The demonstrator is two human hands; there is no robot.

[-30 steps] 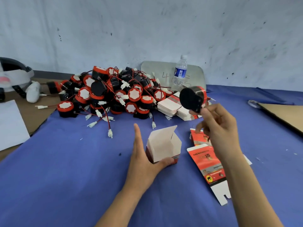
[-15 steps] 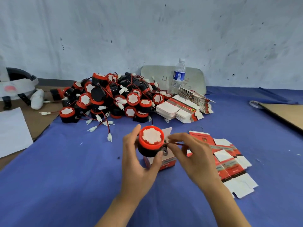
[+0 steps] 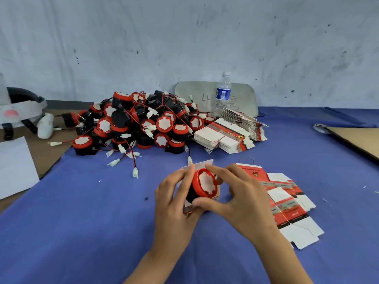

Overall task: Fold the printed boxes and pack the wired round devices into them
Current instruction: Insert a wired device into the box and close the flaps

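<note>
As our left grip (image 3: pixel 172 203) clasps the box (image 3: pixel 203 163), our right grip (image 3: pixel 240 199) pinches the round device (image 3: pixel 206 184), tilted over its mouth.

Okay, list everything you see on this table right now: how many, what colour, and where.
held device: one, red rim, white face, black body, at the folded box's mouth, centre.
folded box: one, white inside, red print, centre.
device pile: many, red and black, wired, far centre-left.
stacked flat boxes: a few stacks, white and red, right of the pile.
loose flat boxes: several, red and white, right of the hands.
water bottle: one, clear, blue label, far centre.
cloth: one, blue, under everything.
paper: one, white, left edge.
left hand: holds the folded box.
right hand: pinches the held device.
</note>
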